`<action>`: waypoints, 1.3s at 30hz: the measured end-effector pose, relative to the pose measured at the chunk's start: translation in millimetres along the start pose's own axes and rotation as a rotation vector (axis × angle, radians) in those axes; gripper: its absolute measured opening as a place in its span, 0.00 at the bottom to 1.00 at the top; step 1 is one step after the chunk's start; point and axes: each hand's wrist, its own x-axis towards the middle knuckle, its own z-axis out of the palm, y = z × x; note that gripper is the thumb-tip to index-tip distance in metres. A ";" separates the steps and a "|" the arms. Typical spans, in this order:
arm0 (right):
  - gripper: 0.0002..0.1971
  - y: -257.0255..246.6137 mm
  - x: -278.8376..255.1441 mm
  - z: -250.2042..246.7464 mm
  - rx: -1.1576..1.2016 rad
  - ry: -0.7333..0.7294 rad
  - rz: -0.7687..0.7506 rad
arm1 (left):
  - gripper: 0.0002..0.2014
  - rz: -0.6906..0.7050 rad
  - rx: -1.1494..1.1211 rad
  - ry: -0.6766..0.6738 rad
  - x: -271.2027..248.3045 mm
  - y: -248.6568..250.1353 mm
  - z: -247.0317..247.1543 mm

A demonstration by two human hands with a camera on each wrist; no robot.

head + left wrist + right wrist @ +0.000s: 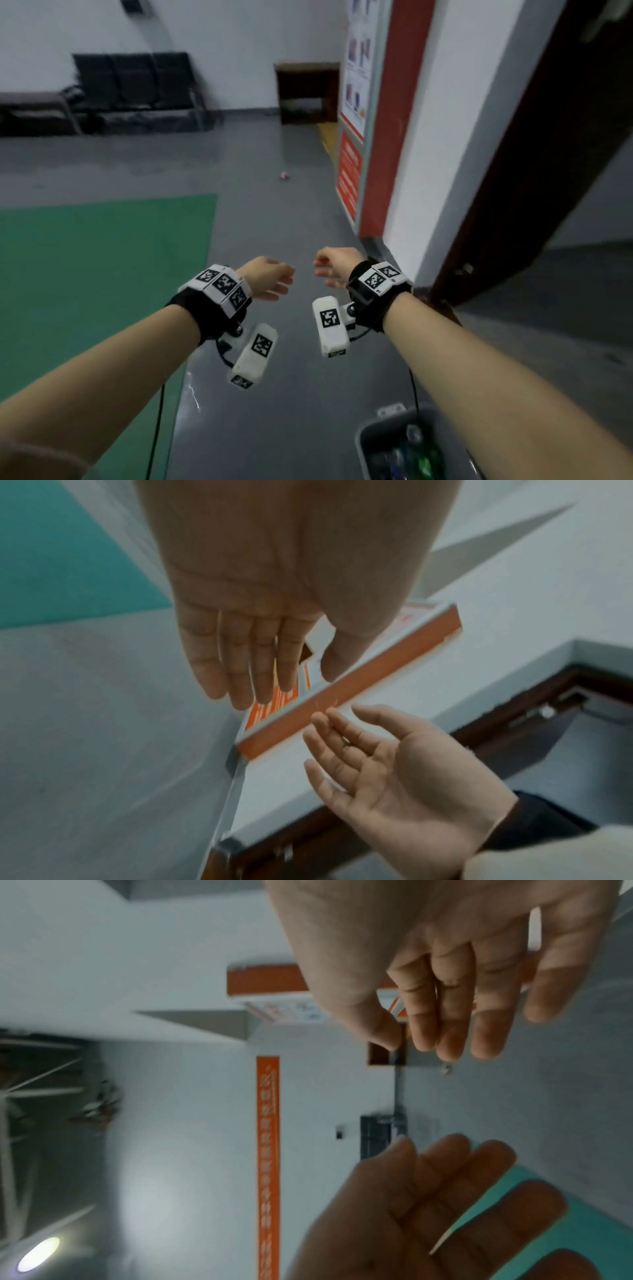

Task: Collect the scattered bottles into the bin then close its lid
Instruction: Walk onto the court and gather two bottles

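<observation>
Grey floor (274,212) runs ahead; the bin (363,442) at my feet holds several bottles (414,455), lid not yet closed; left hand (265,279) and right hand (334,270) hang empty, fingers relaxed; a small far object (284,175) may be another bottle.

You stood on a grey floor (281,212). A green mat (102,274) lay flat on it to your left, its right edge running away from you. The bin (368,435) sat on the floor near you on the right, lid open, bottles (416,455) inside. One small item (284,175), too blurred to identify, lay far ahead. Dark seats (137,89) stood on the floor at the far left wall.
</observation>
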 end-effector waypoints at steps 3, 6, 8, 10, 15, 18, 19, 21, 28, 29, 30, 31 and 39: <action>0.11 -69.7 8.3 85.5 -0.076 -0.115 -0.125 | 0.07 0.039 -0.067 0.164 -10.8 -9.2 -90.6; 0.12 -123.8 8.1 178.8 -0.114 -0.201 -0.224 | 0.07 0.063 -0.161 0.311 -24.3 -28.7 -178.8; 0.11 -151.3 6.0 242.2 -0.104 -0.259 -0.260 | 0.08 0.077 -0.221 0.401 -33.5 -46.0 -240.5; 0.11 -173.7 3.0 302.5 -0.075 -0.311 -0.257 | 0.08 0.051 -0.290 0.477 -46.9 -62.2 -303.0; 0.12 -226.4 -0.1 449.0 -0.025 -0.421 -0.293 | 0.08 0.052 -0.552 0.687 -93.2 -102.9 -460.2; 0.12 -247.7 -4.4 530.9 -0.046 -0.484 -0.291 | 0.10 0.053 -0.643 0.785 -126.3 -127.2 -542.5; 0.12 -253.5 -5.6 555.8 -0.057 -0.506 -0.288 | 0.11 0.045 -0.658 0.813 -135.8 -134.9 -567.6; 0.12 -268.3 -7.2 604.9 -0.072 -0.549 -0.302 | 0.12 0.038 -0.672 0.884 -151.6 -150.5 -617.1; 0.12 -347.1 -10.1 777.8 -0.063 -0.722 -0.404 | 0.13 -0.009 -0.652 1.093 -189.5 -199.6 -779.2; 0.11 -359.4 -10.1 802.4 -0.063 -0.750 -0.432 | 0.13 -0.013 -0.642 1.126 -193.3 -203.7 -803.4; 0.11 -370.7 -9.7 824.4 -0.062 -0.775 -0.458 | 0.13 -0.014 -0.633 1.154 -196.6 -205.7 -825.5; 0.10 -381.9 -8.4 847.7 -0.058 -0.806 -0.477 | 0.13 -0.011 -0.622 1.182 -198.9 -206.0 -848.3; 0.12 -490.5 26.0 1031.4 0.024 -0.880 -0.498 | 0.10 0.131 -0.587 1.366 -205.4 -178.2 -1025.1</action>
